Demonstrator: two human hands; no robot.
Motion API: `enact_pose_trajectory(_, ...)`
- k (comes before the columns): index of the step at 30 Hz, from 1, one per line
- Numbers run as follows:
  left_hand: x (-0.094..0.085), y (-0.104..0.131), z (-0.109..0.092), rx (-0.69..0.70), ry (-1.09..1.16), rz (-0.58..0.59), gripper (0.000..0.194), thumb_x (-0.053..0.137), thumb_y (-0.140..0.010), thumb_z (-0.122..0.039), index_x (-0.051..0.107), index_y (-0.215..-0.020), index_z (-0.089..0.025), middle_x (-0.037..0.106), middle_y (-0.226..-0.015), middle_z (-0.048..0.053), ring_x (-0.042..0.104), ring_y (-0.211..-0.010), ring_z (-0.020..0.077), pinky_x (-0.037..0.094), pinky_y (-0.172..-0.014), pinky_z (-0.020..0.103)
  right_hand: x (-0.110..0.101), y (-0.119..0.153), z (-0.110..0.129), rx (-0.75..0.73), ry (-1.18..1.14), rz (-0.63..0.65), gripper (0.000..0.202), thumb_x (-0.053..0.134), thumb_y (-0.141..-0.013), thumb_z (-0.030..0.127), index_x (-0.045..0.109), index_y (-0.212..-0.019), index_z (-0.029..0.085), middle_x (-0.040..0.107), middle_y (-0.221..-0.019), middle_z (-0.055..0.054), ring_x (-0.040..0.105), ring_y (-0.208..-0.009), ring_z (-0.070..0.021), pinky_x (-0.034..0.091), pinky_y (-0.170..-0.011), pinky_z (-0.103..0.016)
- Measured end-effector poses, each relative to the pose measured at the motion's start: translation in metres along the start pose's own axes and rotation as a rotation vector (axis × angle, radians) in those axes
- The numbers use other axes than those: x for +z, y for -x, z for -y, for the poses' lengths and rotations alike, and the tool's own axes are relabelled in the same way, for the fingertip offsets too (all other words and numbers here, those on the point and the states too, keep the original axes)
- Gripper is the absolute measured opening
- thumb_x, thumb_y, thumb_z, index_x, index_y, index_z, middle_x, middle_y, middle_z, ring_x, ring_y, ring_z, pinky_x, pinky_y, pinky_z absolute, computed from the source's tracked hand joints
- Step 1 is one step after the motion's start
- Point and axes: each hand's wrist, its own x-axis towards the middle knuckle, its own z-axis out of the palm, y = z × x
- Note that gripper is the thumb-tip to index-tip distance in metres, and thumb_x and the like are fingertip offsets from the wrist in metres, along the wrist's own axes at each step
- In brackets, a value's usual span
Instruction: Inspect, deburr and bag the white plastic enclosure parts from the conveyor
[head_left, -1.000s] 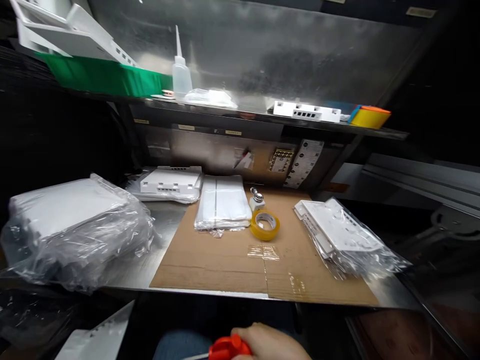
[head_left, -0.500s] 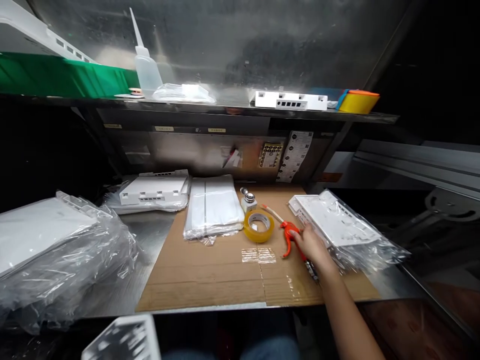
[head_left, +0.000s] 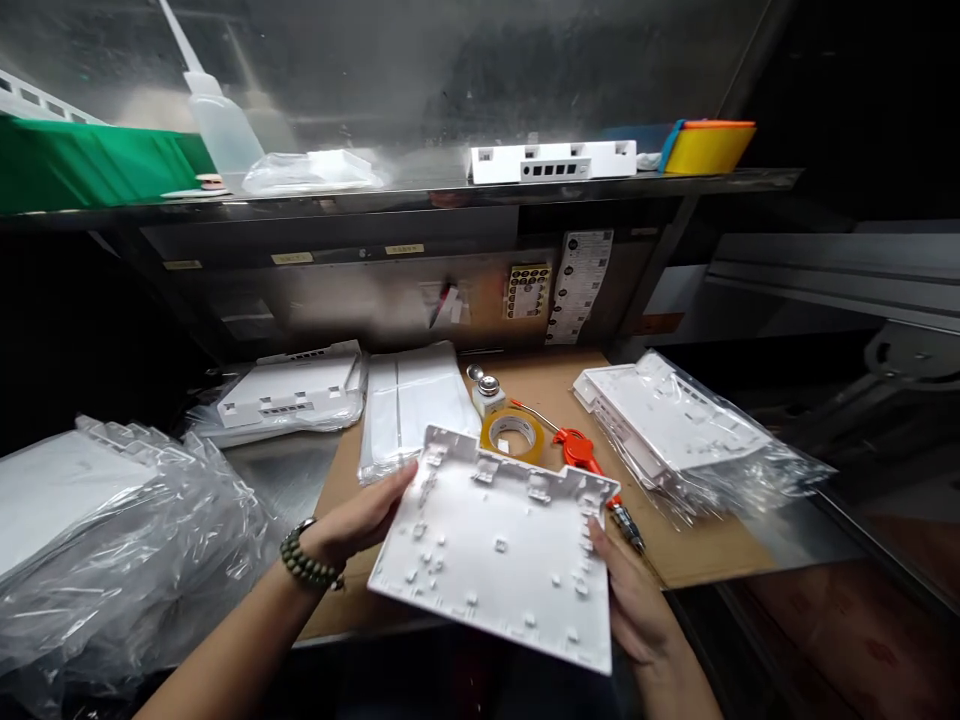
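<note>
A white plastic housing (head_left: 495, 560) is held up above the front of the cardboard sheet, its inner side with small posts facing up. My left hand (head_left: 367, 515), with a beaded bracelet at the wrist, grips its left edge. On the right edge my right hand (head_left: 634, 600) is closed, its fingers partly hidden beneath. Just behind the housing lie a roll of yellow tape (head_left: 512, 436) and a red air gun (head_left: 577, 449). A stack of clear plastic bags (head_left: 412, 395) is partly covered by the housing.
Bagged white housings lie at the right (head_left: 675, 420), back left (head_left: 292, 390) and far left (head_left: 75, 500). A small pump bottle (head_left: 488, 394) stands by the tape. The metal shelf (head_left: 420, 200) above carries a green bin (head_left: 97, 160), a squeeze bottle (head_left: 225, 130) and another housing (head_left: 551, 161).
My right hand has left the red air gun and now holds the housing. The housing has risen from the lower left edge to the centre, and my left hand has come into view.
</note>
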Motion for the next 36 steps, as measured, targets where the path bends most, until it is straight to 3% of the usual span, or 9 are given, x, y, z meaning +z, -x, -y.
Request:
enact_pose_trajectory(2, -0.007, -0.021, 0.002, 0.097, -0.217, -0.174, 0.068, 0.032, -0.097, -0.077, 0.067, -0.104, -0.02, 0.076, -0.094, 0.013, 0.073, -0.082, 0.0285, 0.06, -0.076, 0.044, -0.012, -0.002, 0.008, -0.03, -0.053, -0.095, 0.062, 0.081, -0.082, 0.06, 0.071, -0.128, 0.02, 0.079, -0.119, -0.013, 0.073, -0.119, -0.0351, 0.057, -0.104, -0.054)
enact_pose_trajectory(5, -0.022, -0.041, 0.021, 0.204, -0.455, -0.416, 0.043, 0.058, -0.09, -0.063, 0.06, -0.102, -0.022, 0.073, -0.111, 0.017, 0.065, -0.113, 0.038, 0.052, -0.097, 0.053, -0.024, -0.001, 0.021, -0.145, -0.077, -0.213, 0.066, 0.073, -0.087, 0.065, 0.065, -0.139, 0.025, 0.074, -0.134, -0.01, 0.067, -0.129, -0.0333, 0.054, -0.111, -0.053)
enact_pose_trajectory(7, -0.031, -0.05, 0.038, 0.251, -0.56, -0.51, 0.04, 0.065, -0.084, -0.057, 0.058, -0.101, -0.022, 0.07, -0.119, 0.021, 0.056, -0.126, 0.0442, 0.045, -0.105, 0.058, -0.027, 0.001, 0.028, -0.221, -0.085, -0.271, 0.066, 0.069, -0.091, 0.064, 0.061, -0.144, 0.027, 0.07, -0.14, -0.008, 0.063, -0.134, -0.032, 0.052, -0.113, -0.053)
enact_pose_trajectory(9, -0.036, -0.057, 0.052, 0.276, -0.628, -0.546, 0.035, 0.063, -0.084, -0.054, 0.057, -0.099, -0.023, 0.071, -0.115, 0.021, 0.06, -0.119, 0.0437, 0.045, -0.101, 0.057, -0.028, 0.004, 0.032, -0.257, -0.101, -0.303, 0.067, 0.069, -0.091, 0.063, 0.059, -0.147, 0.028, 0.068, -0.144, -0.008, 0.061, -0.137, -0.0319, 0.052, -0.114, -0.052)
enact_pose_trajectory(14, -0.04, -0.062, 0.064, 0.281, -0.667, -0.604, 0.026, 0.049, -0.094, -0.049, 0.053, -0.1, -0.025, 0.075, -0.104, 0.017, 0.07, -0.099, 0.0367, 0.049, -0.087, 0.047, -0.026, 0.008, 0.034, -0.277, -0.137, -0.341, 0.071, 0.072, -0.09, 0.06, 0.055, -0.151, 0.028, 0.067, -0.145, -0.008, 0.061, -0.137, -0.0323, 0.051, -0.115, -0.052)
enact_pose_trajectory(21, -0.068, -0.077, 0.054, 0.22, -0.415, -0.521, 0.052, 0.077, -0.078, -0.059, 0.043, -0.098, -0.026, 0.079, -0.083, 0.006, 0.076, -0.087, 0.0295, 0.053, -0.078, 0.038, -0.028, 0.011, 0.031, -0.304, -0.105, -0.36, 0.075, 0.075, -0.089, 0.057, 0.053, -0.153, 0.026, 0.071, -0.14, -0.009, 0.066, -0.132, -0.0317, 0.051, -0.116, -0.05)
enact_pose_trajectory(25, -0.087, -0.089, 0.052, 0.212, -0.33, -0.48, 0.053, 0.077, -0.076, -0.062, 0.047, -0.093, -0.023, 0.075, -0.081, 0.006, 0.075, -0.082, 0.0265, 0.056, -0.074, 0.037, -0.026, 0.008, 0.026, -0.305, -0.085, -0.375, 0.073, 0.077, -0.088, 0.057, 0.057, -0.15, 0.024, 0.075, -0.132, -0.009, 0.069, -0.126, -0.0308, 0.053, -0.114, -0.048)
enact_pose_trajectory(31, -0.093, -0.094, 0.047, 0.251, -0.516, -0.545, 0.027, 0.069, -0.095, -0.043, 0.064, -0.099, -0.017, 0.07, -0.105, 0.006, 0.067, -0.093, 0.0217, 0.056, -0.088, 0.044, 0.005, -0.009, 0.007, -0.224, -0.095, -0.351, 0.071, 0.088, -0.074, 0.058, 0.071, -0.13, 0.018, 0.081, -0.111, -0.012, 0.076, -0.111, -0.0325, 0.06, -0.102, -0.047)
enact_pose_trajectory(36, -0.086, -0.099, 0.036, 0.28, -0.646, -0.463, 0.025, 0.067, -0.098, -0.04, 0.067, -0.09, -0.016, 0.07, -0.099, 0.005, 0.066, -0.095, 0.0213, 0.055, -0.093, 0.045, 0.043, -0.016, -0.022, -0.442, 0.234, -0.337, 0.063, 0.077, -0.082, 0.066, 0.076, -0.12, 0.016, 0.081, -0.11, -0.015, 0.078, -0.099, -0.0319, 0.064, -0.089, -0.043)
